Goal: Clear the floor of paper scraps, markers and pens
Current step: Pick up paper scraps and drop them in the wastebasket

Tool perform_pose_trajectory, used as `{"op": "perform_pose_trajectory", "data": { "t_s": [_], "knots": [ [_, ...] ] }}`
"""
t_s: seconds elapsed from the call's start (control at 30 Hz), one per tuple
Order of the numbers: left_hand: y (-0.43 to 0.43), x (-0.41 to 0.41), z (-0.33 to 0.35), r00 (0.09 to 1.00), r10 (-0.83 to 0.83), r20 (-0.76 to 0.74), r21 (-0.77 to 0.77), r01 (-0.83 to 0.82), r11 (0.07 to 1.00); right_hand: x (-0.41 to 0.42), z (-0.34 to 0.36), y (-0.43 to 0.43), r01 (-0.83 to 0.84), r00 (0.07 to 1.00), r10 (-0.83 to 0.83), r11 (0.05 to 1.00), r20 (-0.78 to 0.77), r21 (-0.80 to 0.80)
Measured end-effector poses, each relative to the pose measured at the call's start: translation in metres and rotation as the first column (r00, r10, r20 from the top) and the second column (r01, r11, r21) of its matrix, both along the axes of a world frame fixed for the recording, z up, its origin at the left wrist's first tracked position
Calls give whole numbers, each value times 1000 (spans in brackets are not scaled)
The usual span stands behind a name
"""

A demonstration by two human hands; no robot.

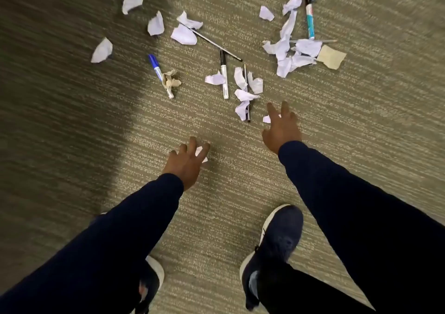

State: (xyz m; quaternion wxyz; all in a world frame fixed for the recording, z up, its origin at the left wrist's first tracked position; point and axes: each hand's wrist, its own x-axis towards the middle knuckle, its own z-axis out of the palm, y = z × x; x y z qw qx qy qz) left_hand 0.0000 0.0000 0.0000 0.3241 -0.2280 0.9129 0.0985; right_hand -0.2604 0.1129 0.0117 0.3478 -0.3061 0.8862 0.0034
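The carpeted floor (361, 145) lay bare from 3 through 9 o'clock, giving both arms free room; the litter spread from 10 to 2 o'clock, probably dropped loosely. The right hand (281, 130) reached toward 12 o'clock, its grip spread wide and holding nothing, a small paper scrap (266, 119) just under its fingertips. The left hand (186, 163) hovered nearer, grip also splayed over a white scrap (201, 153); whether it touched, I could not tell. Beyond lay the black-capped marker (224, 80), the blue marker (157, 70), the teal marker (310, 17) at 1 o'clock, a thin pen (212, 41), and a tan scrap (331, 57) at the pile's edge.
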Motion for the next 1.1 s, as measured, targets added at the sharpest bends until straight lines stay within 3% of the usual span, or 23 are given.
{"op": "perform_pose_trajectory", "data": {
  "t_s": [0.13, 0.27, 0.4, 0.53, 0.6, 0.63, 0.77, 0.97, 1.1],
  "knots": [
    [0, 5, -20, 991, -130, -13, 41, 130, 991, 8, -30, 0, 21, 993, -26, 999, -113, -46],
    [-1, -1, -30, 987, -137, -85, 84, 144, 986, 8, -47, 3, -25, 973, 0, 994, -231, -106],
    [1, -16, -28, 988, -91, -123, 214, 115, 970, -4, -48, 4, -56, 971, 13, 983, -239, -174],
    [-5, -58, -24, 964, 149, -222, 315, -74, 946, -22, -36, -6, 61, 988, -94, 967, -125, -246],
    [-10, -90, -25, 868, 442, -226, 493, -290, 820, -32, -28, -19, 152, 979, -182, 950, -88, -273],
    [-13, -108, -26, 826, 513, -234, 522, -338, 783, -37, -26, -26, 164, 977, -196, 945, -88, -284],
    [-26, -166, -22, 809, 449, -380, 333, -333, 882, -52, -21, -53, 21, 986, -74, 944, -152, -329],
    [-28, -170, -52, 889, 282, -361, 234, -206, 950, -59, -46, -70, -272, 958, 247, 945, -148, -183],
    [-19, -152, -56, 874, 226, -430, 197, -154, 968, -51, -61, -68, -291, 933, 241, 942, -267, -167]
  ]
}}
